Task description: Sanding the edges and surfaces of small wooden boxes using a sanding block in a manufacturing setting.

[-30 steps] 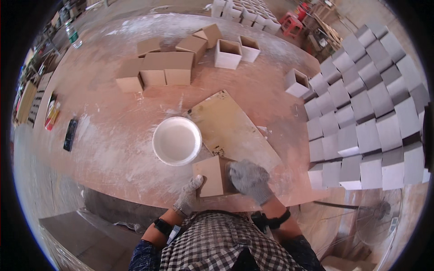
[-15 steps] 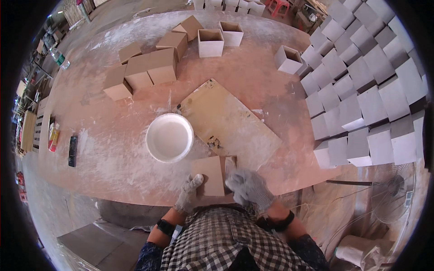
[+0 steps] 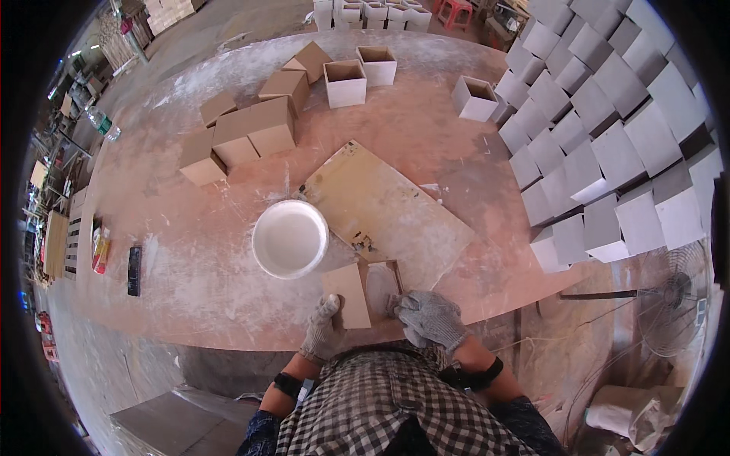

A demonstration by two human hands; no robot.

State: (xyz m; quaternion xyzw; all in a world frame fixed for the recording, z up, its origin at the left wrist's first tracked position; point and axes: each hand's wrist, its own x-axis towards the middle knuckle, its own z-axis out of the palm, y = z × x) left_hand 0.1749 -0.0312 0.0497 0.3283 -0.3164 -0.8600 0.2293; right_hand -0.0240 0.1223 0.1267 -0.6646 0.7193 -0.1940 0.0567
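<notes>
Hands gloved: left hand (image 3: pixel 325 328) grips box (image 3: pixel 363 292) at near surface (image 3: pixel 190 281) edge; right hand (image 3: pixel 428 319) closed on its right side. Bowl (image 3: pixel 290 237) just beyond; a nudge could spill it.

Left hand (image 3: pixel 325 328) and right hand (image 3: pixel 430 319): grey knit work gloves. Black wristbands on both wrists. Black-and-white checked shirt, dark sleeves.
</notes>
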